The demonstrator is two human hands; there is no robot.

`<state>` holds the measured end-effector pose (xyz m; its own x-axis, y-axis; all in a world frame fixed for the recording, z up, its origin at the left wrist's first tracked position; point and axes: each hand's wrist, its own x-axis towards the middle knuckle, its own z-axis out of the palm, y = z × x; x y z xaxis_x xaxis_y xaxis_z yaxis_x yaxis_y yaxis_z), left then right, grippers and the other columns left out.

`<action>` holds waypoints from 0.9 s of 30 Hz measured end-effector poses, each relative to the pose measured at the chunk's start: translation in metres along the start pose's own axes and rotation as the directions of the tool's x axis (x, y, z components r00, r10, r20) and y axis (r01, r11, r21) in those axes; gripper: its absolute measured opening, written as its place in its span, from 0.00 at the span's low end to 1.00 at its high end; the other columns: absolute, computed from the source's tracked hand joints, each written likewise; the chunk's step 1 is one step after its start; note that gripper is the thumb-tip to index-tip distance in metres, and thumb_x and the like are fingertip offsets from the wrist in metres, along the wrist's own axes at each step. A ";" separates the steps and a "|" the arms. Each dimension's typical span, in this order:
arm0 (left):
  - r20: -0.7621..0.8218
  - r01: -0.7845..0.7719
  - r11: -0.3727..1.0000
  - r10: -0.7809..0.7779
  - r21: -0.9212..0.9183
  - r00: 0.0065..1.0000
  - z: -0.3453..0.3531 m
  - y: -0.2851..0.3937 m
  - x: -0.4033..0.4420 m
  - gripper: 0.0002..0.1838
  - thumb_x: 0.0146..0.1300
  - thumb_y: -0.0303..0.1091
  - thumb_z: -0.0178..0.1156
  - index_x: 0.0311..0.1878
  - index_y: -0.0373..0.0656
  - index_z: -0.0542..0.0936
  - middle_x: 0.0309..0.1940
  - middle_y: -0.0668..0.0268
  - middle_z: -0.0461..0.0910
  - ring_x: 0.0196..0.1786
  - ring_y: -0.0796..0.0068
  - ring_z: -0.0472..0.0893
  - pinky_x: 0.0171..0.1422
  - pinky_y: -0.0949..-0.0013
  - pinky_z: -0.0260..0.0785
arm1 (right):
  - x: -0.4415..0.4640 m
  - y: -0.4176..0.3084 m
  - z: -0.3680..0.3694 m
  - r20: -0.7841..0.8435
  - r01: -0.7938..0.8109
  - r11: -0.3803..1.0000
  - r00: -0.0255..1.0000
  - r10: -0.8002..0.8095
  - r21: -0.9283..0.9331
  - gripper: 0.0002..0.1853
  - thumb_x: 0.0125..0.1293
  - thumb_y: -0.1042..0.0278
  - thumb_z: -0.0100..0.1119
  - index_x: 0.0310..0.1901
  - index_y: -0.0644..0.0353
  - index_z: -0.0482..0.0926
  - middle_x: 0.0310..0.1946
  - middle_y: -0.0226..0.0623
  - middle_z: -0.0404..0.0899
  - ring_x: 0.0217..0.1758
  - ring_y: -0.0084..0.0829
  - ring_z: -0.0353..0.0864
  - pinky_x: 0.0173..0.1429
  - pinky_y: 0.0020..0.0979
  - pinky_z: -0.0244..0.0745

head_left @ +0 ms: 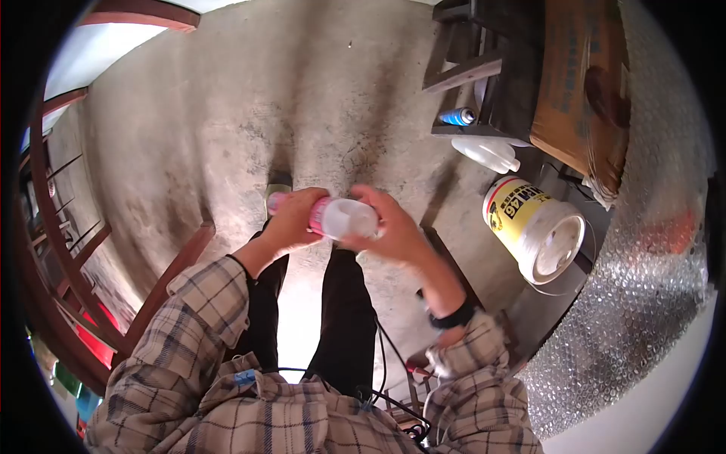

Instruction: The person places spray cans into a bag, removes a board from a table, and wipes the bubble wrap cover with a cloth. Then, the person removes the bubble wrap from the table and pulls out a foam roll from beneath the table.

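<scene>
In front of my legs, a bottle (344, 218) with a pink wrap and a translucent whitish end lies sideways between my hands. My left hand (297, 218) is closed around its pink part, and a pink tip sticks out past the fingers on the left. My right hand (398, 231) curves around the translucent end, thumb below and fingers above; it is slightly blurred. Whether that end is the bottle's base or a separate cup or cap, I cannot tell.
A yellow-and-white bucket (533, 227) stands at the right, near a translucent plastic bottle (488, 153). A blue can (457, 116) rests on a dark wooden stand (484, 130). Beyond are a cardboard box (578, 91) and bubble wrap (605, 356). Reddish-brown wooden frames (170, 284) line the left.
</scene>
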<state>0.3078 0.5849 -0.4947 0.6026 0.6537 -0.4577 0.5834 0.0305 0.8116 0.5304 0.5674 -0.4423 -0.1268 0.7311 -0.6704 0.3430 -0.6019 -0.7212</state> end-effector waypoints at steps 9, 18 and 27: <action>-0.214 0.132 0.987 -0.150 -0.096 0.965 -0.013 -0.043 -0.042 0.35 0.36 0.34 0.74 0.52 0.46 0.70 0.48 0.60 0.74 0.54 0.56 0.72 0.59 0.61 0.62 | 0.207 0.104 -0.162 -0.195 -0.213 -0.065 0.959 -0.207 -0.975 0.40 0.43 0.49 0.71 0.58 0.50 0.65 0.57 0.47 0.67 0.64 0.45 0.62 0.66 0.46 0.55; -0.283 0.100 0.941 -0.197 -0.324 0.939 -0.026 -0.054 -0.036 0.36 0.35 0.31 0.75 0.52 0.45 0.69 0.45 0.60 0.73 0.50 0.59 0.73 0.57 0.65 0.65 | 0.249 0.148 -0.189 -0.278 -0.277 -0.191 0.960 -0.022 -0.942 0.16 0.45 0.57 0.68 0.38 0.50 0.82 0.36 0.36 0.82 0.43 0.36 0.82 0.52 0.41 0.72; -0.274 0.162 0.912 -0.276 -0.377 0.921 -0.037 -0.034 -0.035 0.37 0.35 0.29 0.75 0.53 0.45 0.69 0.47 0.61 0.73 0.52 0.63 0.73 0.58 0.67 0.66 | 0.195 0.076 -0.126 -0.372 -0.251 0.721 0.928 -0.010 -0.645 0.24 0.43 0.53 0.67 0.39 0.61 0.79 0.33 0.48 0.80 0.39 0.47 0.79 0.45 0.43 0.74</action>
<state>0.2464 0.5889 -0.4926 0.2450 0.8008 -0.5466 0.4243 0.4183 0.8031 0.6488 0.7047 -0.6060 0.2254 0.8044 -0.5497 0.8800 -0.4102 -0.2395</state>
